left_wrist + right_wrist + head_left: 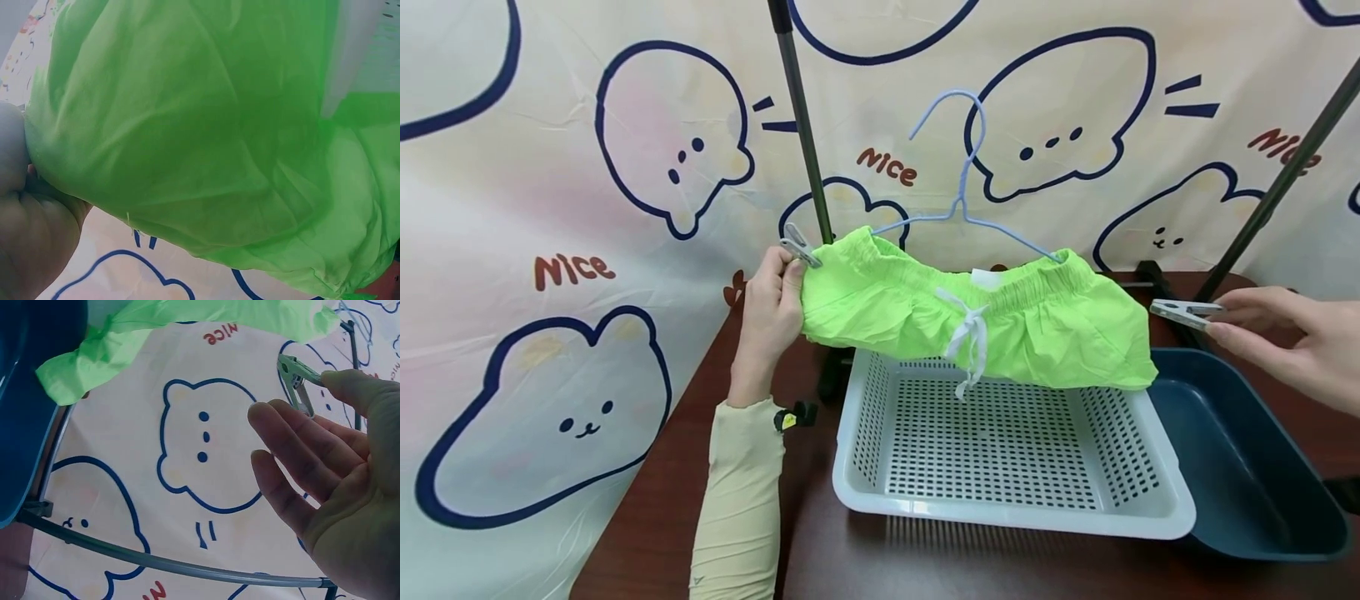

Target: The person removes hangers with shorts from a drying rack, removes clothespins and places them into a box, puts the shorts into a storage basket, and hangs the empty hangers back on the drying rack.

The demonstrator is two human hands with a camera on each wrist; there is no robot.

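Lime-green drawstring shorts [895, 300] hang spread over a light blue wire hanger [958, 200], whose arms go into the waistband. A white drawstring [973, 333] dangles from the middle of the waist. My left hand [767, 317] grips the left side of the shorts, beside a grey clothespin [801, 247] at that waist corner. In the left wrist view, the green cloth fills most of the picture. My right hand [1292, 333] pinches another clothespin [1183, 312] between thumb and fingers, its tip just right of the shorts. The right wrist view shows this clothespin [297, 378] too.
Below the shorts stands a white perforated basket [1015, 523] on a dark brown table [970, 571]. A dark blue basin [1240, 467] sits to its right. Dark poles [808, 125] rise at left and right before a printed cloth backdrop [700, 467].
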